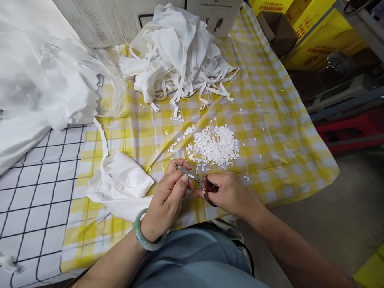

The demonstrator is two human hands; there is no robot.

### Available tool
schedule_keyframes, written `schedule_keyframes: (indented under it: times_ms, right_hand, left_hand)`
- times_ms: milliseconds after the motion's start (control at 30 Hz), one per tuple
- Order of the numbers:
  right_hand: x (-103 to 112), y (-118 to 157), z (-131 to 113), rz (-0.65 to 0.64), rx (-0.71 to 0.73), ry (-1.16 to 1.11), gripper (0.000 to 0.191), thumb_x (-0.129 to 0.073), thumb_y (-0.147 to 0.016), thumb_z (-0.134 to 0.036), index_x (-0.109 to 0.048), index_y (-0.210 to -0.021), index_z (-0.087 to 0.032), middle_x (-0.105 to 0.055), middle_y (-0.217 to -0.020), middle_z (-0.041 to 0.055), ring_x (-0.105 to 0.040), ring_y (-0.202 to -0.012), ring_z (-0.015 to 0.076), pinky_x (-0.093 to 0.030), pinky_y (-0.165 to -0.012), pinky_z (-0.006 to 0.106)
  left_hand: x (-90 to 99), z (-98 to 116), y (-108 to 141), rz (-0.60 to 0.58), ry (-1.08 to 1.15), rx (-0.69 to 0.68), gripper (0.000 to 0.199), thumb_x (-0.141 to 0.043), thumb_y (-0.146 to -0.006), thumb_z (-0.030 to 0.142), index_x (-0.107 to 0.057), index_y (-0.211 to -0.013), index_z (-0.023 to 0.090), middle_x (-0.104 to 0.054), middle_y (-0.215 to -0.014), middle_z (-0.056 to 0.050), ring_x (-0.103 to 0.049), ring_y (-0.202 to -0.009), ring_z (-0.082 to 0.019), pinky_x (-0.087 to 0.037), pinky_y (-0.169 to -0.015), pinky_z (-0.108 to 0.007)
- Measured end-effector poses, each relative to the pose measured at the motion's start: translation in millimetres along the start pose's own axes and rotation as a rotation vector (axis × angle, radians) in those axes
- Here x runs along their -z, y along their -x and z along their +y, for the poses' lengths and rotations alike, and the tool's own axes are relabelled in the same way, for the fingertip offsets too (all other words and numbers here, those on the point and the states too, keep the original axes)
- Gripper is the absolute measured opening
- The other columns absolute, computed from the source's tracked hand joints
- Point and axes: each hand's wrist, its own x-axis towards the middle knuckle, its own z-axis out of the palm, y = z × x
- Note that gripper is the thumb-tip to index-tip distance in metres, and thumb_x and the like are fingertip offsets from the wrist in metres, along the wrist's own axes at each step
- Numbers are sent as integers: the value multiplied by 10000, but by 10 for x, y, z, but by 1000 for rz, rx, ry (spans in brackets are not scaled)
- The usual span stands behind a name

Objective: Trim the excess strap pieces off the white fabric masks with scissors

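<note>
Over the near edge of the worktop (279, 176), at its middle, I hold the scissors (197, 178) in my right grip (229, 192), the fingers wrapped round their handles and the blades pointing toward ten o'clock. My left grip (168, 192) is curled narrow at the blades, thumb and forefinger close together; I cannot tell what, if anything, they pinch. A white cloth piece (129, 176) lies at nine o'clock from the scissors, one part running beneath my left wrist, where a green bangle (139, 232) sits, and a strap (103, 138) trailing off toward eleven.

I take the step in hand to be snipping a small end. The next move, as I judge it, calls for a steady left grip, fingertips clear of the edges, and a short close of the blades.

At one o'clock from the scissors lies a pile of white snippets (207, 146), loose bits scattered round it on the yellow checked cover (270, 120). Farther off at twelve is a heap of white cloth (186, 48), straps spilling toward me, and just behind it a large carton (111, 20). Clear plastic (45, 68) billows at ten; yellow boxes (324, 48) stand at two.
</note>
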Motion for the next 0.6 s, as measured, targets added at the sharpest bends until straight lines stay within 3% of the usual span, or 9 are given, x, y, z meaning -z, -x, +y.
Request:
schedule_keyframes:
  times_ms: [100,233,300,433,467,533,600]
  right_hand:
    - [52,18,93,1,-141,-162,492,-733,-743,-497,-400,-542,-195,-358,-518,-62,-316,-499,81,-243,-463,224]
    - [115,40,183,97,-97,-291,385,-702,-781,-541,-507,-750,-210,-470,-625,-37,-433,-556,117,-368,-508,238]
    - [116,33,195,112,-48,-259,359,-672,-808,-546,-522,-826,-219,-519,-687,-16,-480,-594,139,-409,-544,258]
    - [38,-14,77,34,-23,-140,303,-666,-820,-512,-555,-857,-232,-555,-699,-7,-512,-616,162,-431,-584,286]
    - [0,-30,13,36,-13,-115,296,-675,-814,-502,-562,-855,-231,-566,-710,-2,-520,-633,167,-438,-605,294]
    - [-109,-77,-143,65,17,-104,300,-698,-796,-493,-572,-847,-226,-594,-752,14,-539,-676,179,-451,-650,313]
    - [-274,-149,-311,88,49,-181,307,-724,-780,-482,-568,-843,-225,-615,-794,28,-556,-718,190,-461,-684,328]
  left_hand:
    - [-56,31,-60,-13,-70,-67,382,-397,-1005,317,-559,-687,182,-562,-978,-97,-516,-1046,-237,-452,-905,-346]
    - [100,194,108,-298,-293,-150,258,-497,-976,313,-602,-782,179,-606,-1156,-124,-571,-1088,-234,-463,-970,-356]
    - [371,260,219,-289,-429,-180,167,-542,-951,283,-625,-840,188,-615,-1213,-125,-588,-1103,-243,-472,-982,-373]
    - [1190,255,348,224,-820,-239,181,-469,-885,121,-627,-927,199,-576,-1229,-142,-522,-1187,-304,-425,-1025,-510]
    - [1369,232,361,262,-931,-244,200,-469,-854,102,-630,-925,196,-565,-1224,-148,-492,-1198,-327,-411,-1019,-555]
    - [1603,174,372,159,-1066,-255,225,-479,-824,87,-633,-948,192,-548,-1233,-149,-452,-1208,-337,-413,-1001,-571]
    - [1663,105,365,8,-1135,-282,240,-484,-826,76,-632,-979,187,-558,-1214,-144,-462,-1162,-316,-429,-978,-537]
